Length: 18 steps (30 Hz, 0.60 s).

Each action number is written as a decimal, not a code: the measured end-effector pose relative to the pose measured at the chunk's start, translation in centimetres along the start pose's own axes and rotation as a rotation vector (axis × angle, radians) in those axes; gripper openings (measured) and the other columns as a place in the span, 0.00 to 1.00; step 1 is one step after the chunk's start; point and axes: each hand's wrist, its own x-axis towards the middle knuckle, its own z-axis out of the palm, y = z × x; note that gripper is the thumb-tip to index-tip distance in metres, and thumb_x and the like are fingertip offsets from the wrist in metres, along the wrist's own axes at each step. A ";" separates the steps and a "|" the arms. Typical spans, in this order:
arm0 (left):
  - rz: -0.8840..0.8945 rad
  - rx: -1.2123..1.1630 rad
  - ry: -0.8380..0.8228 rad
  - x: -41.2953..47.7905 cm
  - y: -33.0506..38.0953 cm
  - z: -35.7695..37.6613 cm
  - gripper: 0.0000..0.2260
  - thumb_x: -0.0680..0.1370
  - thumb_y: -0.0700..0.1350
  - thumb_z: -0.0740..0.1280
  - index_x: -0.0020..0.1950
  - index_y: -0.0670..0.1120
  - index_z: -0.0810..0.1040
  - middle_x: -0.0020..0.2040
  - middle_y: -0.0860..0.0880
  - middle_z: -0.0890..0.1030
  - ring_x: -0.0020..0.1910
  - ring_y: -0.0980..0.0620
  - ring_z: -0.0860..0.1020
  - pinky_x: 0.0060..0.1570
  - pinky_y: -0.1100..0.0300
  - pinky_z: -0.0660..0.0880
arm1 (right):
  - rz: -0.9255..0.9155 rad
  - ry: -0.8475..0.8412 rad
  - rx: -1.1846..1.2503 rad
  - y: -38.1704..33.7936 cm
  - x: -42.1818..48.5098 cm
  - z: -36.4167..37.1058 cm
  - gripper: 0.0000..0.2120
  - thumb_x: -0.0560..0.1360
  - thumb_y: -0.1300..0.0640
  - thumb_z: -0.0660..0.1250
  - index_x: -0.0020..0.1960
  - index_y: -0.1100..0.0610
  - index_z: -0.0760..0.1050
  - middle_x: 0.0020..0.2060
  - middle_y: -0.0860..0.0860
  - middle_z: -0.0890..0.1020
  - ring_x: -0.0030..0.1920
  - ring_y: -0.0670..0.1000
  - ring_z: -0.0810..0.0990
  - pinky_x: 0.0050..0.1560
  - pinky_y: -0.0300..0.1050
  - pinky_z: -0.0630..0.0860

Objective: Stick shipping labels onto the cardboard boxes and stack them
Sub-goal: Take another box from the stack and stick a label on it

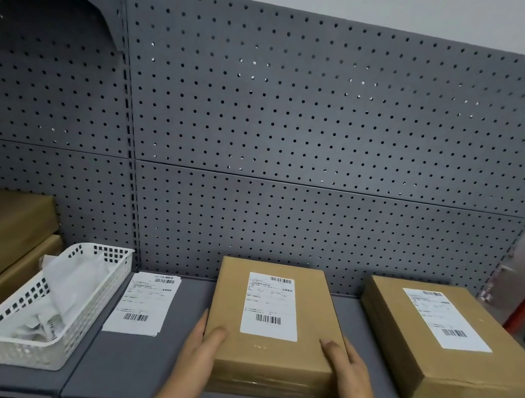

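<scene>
Both hands, left (200,344) & right (347,366), clasped the labelled box (268,342) by its sides at mid-shelf (140,362); best lifted level, then squared onto the rt stack (450,355).

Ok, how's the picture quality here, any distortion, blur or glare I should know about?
Head view: wide-angle bending curves the grey perforated metal back panel toward the edges. The print on the white shipping label atop the middle brown cardboard box is too soft to read. Lighting is even and dim, no glare. Both hands, left and right, look slightly soft.
</scene>
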 end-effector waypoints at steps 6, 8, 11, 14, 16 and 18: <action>0.002 -0.018 -0.004 -0.8 0.7 -0.8 0.12 0.84 0.41 0.64 0.63 0.54 0.79 0.54 0.55 0.88 0.54 0.55 0.86 0.59 0.54 0.79 | -0.008 -0.052 0.038 -0.4 -0.4 0.4 0.18 0.80 0.53 0.68 0.69 0.53 0.77 0.57 0.49 0.85 0.57 0.50 0.81 0.48 0.41 0.74; 0.012 -0.019 -0.002 -1.1 1.0 -1.3 0.12 0.84 0.41 0.63 0.62 0.56 0.79 0.53 0.56 0.88 0.53 0.55 0.86 0.58 0.54 0.79 | -0.029 -0.053 0.048 -0.6 -0.5 0.7 0.18 0.78 0.51 0.71 0.66 0.53 0.79 0.56 0.49 0.87 0.57 0.51 0.83 0.49 0.43 0.75; 0.019 -0.008 0.009 -1.3 1.8 -2.1 0.13 0.84 0.43 0.64 0.64 0.57 0.78 0.54 0.56 0.88 0.54 0.54 0.86 0.60 0.52 0.79 | -0.043 -0.080 0.062 -1.0 -0.8 1.5 0.18 0.77 0.52 0.72 0.66 0.52 0.79 0.54 0.47 0.88 0.56 0.50 0.84 0.50 0.43 0.76; 0.014 -0.002 0.020 -1.6 2.3 -2.9 0.14 0.83 0.44 0.64 0.67 0.55 0.78 0.54 0.55 0.88 0.55 0.53 0.86 0.58 0.52 0.79 | -0.065 -0.098 0.072 -1.5 -1.4 2.3 0.20 0.75 0.51 0.74 0.66 0.52 0.79 0.52 0.46 0.88 0.53 0.48 0.85 0.47 0.42 0.75; 0.021 0.008 0.016 -1.9 2.5 -3.2 0.14 0.83 0.45 0.64 0.68 0.55 0.78 0.55 0.54 0.88 0.55 0.53 0.86 0.57 0.53 0.79 | -0.073 -0.113 0.084 -1.8 -1.9 2.6 0.18 0.75 0.51 0.75 0.63 0.51 0.80 0.50 0.45 0.88 0.49 0.47 0.86 0.44 0.42 0.75; 0.030 0.007 0.019 -2.1 2.9 -3.4 0.14 0.83 0.45 0.64 0.67 0.55 0.79 0.55 0.55 0.88 0.55 0.53 0.85 0.57 0.53 0.79 | -0.078 -0.117 0.099 -2.2 -2.3 2.8 0.16 0.76 0.53 0.74 0.63 0.51 0.80 0.49 0.46 0.88 0.49 0.48 0.85 0.44 0.43 0.75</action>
